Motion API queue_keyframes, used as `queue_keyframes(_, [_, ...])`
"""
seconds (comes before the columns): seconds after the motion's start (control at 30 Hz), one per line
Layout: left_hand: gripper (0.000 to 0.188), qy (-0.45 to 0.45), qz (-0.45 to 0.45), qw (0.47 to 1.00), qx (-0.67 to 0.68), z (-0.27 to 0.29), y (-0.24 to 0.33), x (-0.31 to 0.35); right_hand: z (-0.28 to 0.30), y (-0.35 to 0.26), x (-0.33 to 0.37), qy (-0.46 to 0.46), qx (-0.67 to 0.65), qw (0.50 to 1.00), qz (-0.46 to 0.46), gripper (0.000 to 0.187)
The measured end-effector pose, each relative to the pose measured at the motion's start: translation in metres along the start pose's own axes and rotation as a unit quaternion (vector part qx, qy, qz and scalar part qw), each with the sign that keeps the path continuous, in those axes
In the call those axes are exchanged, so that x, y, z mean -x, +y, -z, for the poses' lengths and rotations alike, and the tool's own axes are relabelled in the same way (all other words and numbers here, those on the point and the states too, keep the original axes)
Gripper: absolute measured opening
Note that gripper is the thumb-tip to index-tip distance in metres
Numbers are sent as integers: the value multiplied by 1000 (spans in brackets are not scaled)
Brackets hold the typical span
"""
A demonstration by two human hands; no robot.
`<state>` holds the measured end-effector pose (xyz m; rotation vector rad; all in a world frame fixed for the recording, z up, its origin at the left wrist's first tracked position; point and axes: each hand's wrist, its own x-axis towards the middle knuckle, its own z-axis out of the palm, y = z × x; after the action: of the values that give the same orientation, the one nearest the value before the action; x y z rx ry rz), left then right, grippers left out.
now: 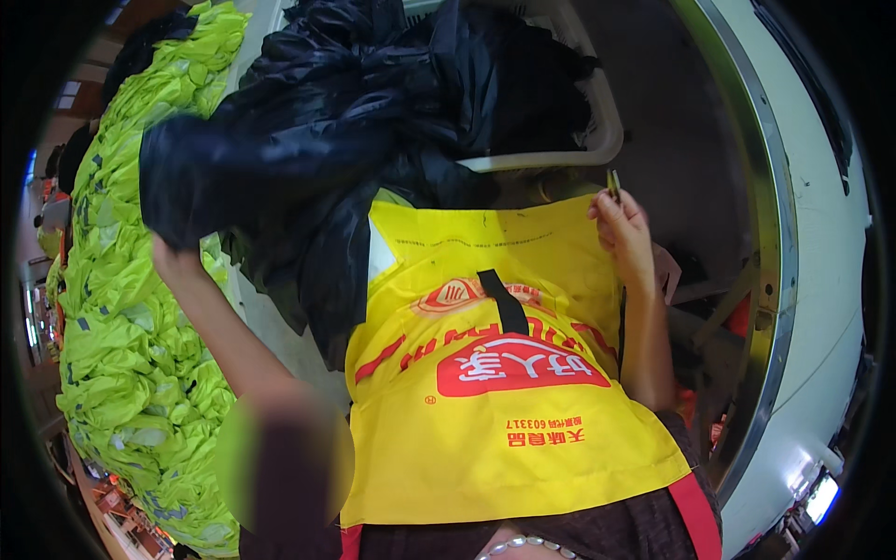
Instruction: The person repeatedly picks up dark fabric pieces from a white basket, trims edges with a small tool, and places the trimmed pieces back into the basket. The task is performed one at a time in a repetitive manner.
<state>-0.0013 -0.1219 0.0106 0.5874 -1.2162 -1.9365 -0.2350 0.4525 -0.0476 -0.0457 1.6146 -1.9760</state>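
Observation:
My left hand (pixel 175 259) is at the left, raised under a dark, shiny piece of black fabric (pixel 257 173). Its fingers are mostly hidden by the cloth, which is gripped there, blurred, and drapes down toward my lap. Upright at the right, my right hand (pixel 623 224) is closed round a small brass-coloured pair of thread snips (pixel 613 185), with the tips pointing up. A yellow apron (pixel 551 476) with red and white print covers my lap. Across its middle lies a short black strip (pixel 504 301).
A white plastic basket (pixel 607 117) heaped with black fabric stands ahead of me. Along the left runs a big pile of lime-yellow garments (pixel 140 345). A pale table (pixel 821 280) with a metal edge (pixel 773 224) curves along the right.

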Motion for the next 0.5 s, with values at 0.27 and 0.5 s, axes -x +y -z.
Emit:
queue_keyframes(0.27, [38, 234, 338, 896, -169, 61, -230, 143, 1, 27, -13, -3, -33, 997, -67, 11])
queue_keyframes(0.5, [35, 227, 424, 819, -314, 185, -187, 193, 5, 29, -12, 14, -18, 998, -66, 10])
